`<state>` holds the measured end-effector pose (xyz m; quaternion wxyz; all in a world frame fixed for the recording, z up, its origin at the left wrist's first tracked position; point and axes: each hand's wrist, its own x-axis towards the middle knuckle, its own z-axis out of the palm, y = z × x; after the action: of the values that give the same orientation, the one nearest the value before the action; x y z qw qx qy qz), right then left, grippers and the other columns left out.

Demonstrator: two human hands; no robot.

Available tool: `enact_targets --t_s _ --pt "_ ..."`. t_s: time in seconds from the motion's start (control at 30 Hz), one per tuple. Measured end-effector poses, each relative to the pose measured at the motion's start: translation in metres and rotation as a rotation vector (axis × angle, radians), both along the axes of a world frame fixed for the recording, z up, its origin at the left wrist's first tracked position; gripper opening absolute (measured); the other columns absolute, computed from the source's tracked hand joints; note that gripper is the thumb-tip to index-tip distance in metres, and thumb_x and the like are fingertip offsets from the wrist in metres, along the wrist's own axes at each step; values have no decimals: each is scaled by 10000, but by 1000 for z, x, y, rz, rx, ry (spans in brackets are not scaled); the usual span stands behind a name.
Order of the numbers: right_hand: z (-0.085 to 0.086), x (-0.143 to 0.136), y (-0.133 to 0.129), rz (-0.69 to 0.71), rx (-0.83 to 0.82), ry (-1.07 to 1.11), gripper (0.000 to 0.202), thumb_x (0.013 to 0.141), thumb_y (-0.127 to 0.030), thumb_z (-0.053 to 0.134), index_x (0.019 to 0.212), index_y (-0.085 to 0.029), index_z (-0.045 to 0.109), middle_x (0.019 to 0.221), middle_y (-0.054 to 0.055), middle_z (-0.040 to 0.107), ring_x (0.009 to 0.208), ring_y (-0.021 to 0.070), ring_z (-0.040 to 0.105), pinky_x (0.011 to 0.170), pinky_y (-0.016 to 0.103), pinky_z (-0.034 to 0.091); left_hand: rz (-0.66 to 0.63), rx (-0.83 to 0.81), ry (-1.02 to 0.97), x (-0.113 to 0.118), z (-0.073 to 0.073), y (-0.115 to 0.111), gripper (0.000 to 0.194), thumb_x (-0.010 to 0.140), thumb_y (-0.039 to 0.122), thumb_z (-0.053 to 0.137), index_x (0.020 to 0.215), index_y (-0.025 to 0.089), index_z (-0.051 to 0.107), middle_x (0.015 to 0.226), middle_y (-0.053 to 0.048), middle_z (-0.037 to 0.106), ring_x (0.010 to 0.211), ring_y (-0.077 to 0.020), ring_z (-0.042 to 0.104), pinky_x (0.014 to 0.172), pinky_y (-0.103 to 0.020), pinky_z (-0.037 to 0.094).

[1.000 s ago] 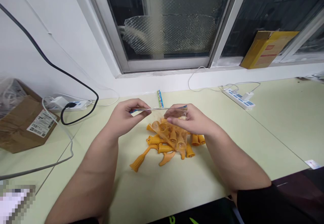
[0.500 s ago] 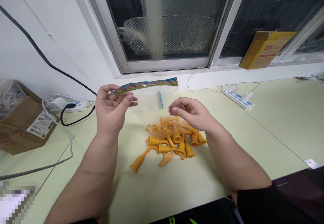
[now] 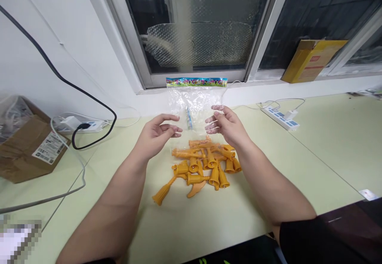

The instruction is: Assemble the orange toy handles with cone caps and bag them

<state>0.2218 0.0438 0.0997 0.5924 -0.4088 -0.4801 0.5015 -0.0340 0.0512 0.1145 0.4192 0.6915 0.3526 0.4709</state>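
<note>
A clear plastic bag [image 3: 193, 98] with a colourful printed header strip hangs or stands over the far side of a pile of orange bell-shaped plastic pieces [image 3: 209, 160]. My left hand [image 3: 159, 134] is at the bag's left side, fingers spread and nothing gripped. On the right side my right hand [image 3: 225, 124] has its fingers apart, partly behind or against the clear film. Whether either hand touches the film is hard to tell. A small blue printed strip [image 3: 189, 117] shows through the bag. One orange piece [image 3: 161, 193] lies at the pile's lower left.
Power strips lie at the left [image 3: 94, 126] and right [image 3: 280, 118], with cables. An open brown carton [image 3: 30, 148] stands at the far left. A yellow box [image 3: 314, 61] leans on the window. A small card [image 3: 368, 194] lies near the table's right edge.
My left hand has let go of the bag's header and moved right and down. The bag now faces me with its header higher and level. My right hand has risen slightly, its fingers more spread.
</note>
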Motion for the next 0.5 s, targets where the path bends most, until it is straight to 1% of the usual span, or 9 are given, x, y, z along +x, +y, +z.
enact_targets --t_s 0.07,0.13,0.23,0.3,0.37,0.43,0.5 --pt "-3 2 4 -29 -22 17 379 834 -495 726 1079 -246 579 751 -36 620 589 116 597 565 269 550 4 -71 35 -3 -1 3 327 850 395 763 1078 170 700 966 -86 749 869 -213 764 881 -408 649" --pt "-5 5 7 -58 -29 10 349 803 -498 753 951 -218 605 715 -35 581 575 105 553 535 247 515 24 -126 53 -6 -2 5 373 840 412 776 1113 161 727 818 -69 750 817 -217 761 875 -415 642" --pt "-6 11 10 -49 -42 -49 385 772 -544 774 815 -195 615 719 -5 592 583 110 555 502 237 472 45 -153 62 -11 -4 10 418 823 431 792 1153 180 743 775 -62 752 764 -212 750 817 -401 641" --pt "-5 15 11 -33 -41 -66 411 763 -571 780 788 -190 628 700 -2 583 551 98 516 453 222 397 55 -147 57 -15 -5 13 427 822 429 794 1172 188 748 786 -66 757 757 -206 747 804 -390 638" --pt "-4 18 11 1 -51 -48 416 769 -578 778 803 -184 652 613 -41 485 485 73 397 415 212 294 64 -135 45 -18 -4 14 443 824 423 794 1195 186 746 831 -77 765 752 -196 742 801 -381 638" --pt "-2 19 10 51 -83 -21 408 791 -572 763 849 -179 669 544 -93 332 447 60 266 407 209 223 62 -115 23 -20 -2 14 490 808 412 810 1236 187 730 961 -96 772 748 -178 731 799 -378 642" --pt "0 18 8 96 -111 5 393 815 -561 742 898 -185 665 528 -123 222 437 60 193 411 207 212 40 -89 8 -23 2 12 560 777 383 837 1289 202 701 1180 -118 736 755 -148 716 816 -373 646"
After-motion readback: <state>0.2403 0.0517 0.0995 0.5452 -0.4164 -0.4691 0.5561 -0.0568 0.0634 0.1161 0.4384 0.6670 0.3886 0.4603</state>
